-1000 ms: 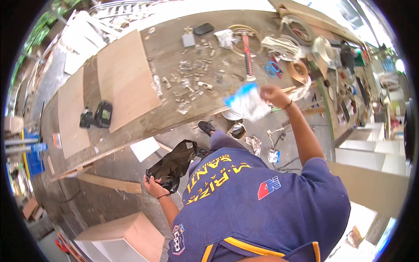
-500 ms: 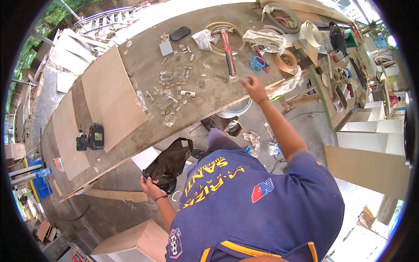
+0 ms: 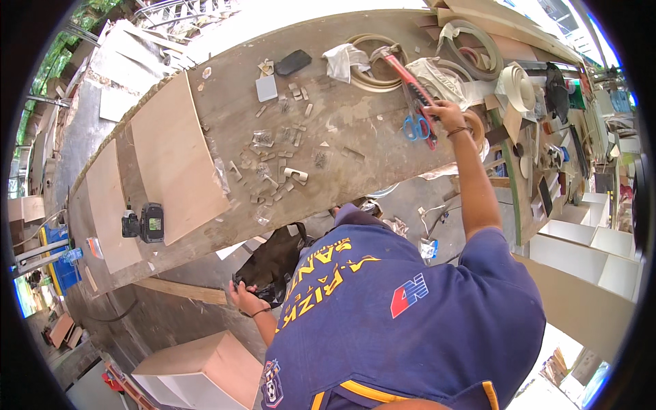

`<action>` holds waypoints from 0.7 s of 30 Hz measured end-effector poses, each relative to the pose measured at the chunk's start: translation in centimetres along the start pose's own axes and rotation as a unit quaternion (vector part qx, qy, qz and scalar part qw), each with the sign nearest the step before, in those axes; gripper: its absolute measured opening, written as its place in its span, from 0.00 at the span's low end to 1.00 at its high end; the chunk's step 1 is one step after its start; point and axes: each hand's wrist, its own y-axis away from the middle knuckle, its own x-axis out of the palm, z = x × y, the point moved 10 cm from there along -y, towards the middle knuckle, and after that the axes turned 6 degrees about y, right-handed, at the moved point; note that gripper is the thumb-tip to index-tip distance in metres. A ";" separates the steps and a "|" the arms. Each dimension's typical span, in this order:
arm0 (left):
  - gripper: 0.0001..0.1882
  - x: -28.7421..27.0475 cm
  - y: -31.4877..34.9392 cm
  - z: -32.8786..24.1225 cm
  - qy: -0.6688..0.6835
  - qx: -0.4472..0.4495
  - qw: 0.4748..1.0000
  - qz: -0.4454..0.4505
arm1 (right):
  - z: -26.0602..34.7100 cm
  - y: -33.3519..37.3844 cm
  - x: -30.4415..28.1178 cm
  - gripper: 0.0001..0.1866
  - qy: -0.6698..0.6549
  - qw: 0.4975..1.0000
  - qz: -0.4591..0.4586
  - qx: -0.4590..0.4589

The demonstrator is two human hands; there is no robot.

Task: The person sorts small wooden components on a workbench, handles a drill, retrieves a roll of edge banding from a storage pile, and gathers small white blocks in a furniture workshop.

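Observation:
My right hand (image 3: 447, 116) is over the far right part of the workbench (image 3: 389, 160), its fingers closed round the near end of a long red-and-black hammer (image 3: 413, 78). The hammer slants away to the upper left, towards a coil of pale edging strip (image 3: 372, 82). Just below that hand lie blue-handled scissors (image 3: 415, 128) and a red-handled tool (image 3: 431, 137), partly hidden. Low at the bench's near edge, my left hand (image 3: 246, 297) grips a black plastic bag (image 3: 277, 263), which hangs partly behind my shirt.
Small metal fittings (image 3: 295, 175) and little clear packets are scattered mid-bench. Thin wooden panels (image 3: 174, 157) and a cordless drill (image 3: 152, 223) lie to the left. Rolls of edging strip (image 3: 517, 89) crowd the far right. White cabinet boxes (image 3: 567, 256) stand on the right.
My right hand has reached further over the bench and taken hold of the hammer, which has swung to a slant with its near end to the right. My left hand keeps the bag.

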 end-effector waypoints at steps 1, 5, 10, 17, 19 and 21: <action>0.19 1.1 0.3 -0.2 -0.001 -0.001 1.000 0.000 | 0.0 -0.6 -0.8 0.13 -0.008 1.000 -0.003 -0.002; 0.19 3.5 0.2 0.0 0.001 0.011 1.000 0.005 | 4.6 0.1 -2.2 0.13 0.387 0.908 -0.133 -0.092; 0.20 5.2 0.8 0.2 0.003 0.024 1.000 -0.010 | 14.4 -1.7 3.7 0.14 0.285 0.909 -0.143 -0.269; 0.20 5.2 2.1 -0.2 0.009 0.035 0.999 -0.030 | 8.7 -18.6 13.3 0.13 0.483 0.857 0.006 -0.179; 0.20 4.4 2.0 -0.4 0.026 0.035 0.998 -0.054 | 6.3 -21.4 12.5 0.11 0.477 0.863 -0.015 -0.162; 0.21 2.8 2.6 1.0 0.038 0.023 0.995 -0.086 | 8.3 -20.0 13.2 0.11 0.465 0.865 0.012 -0.191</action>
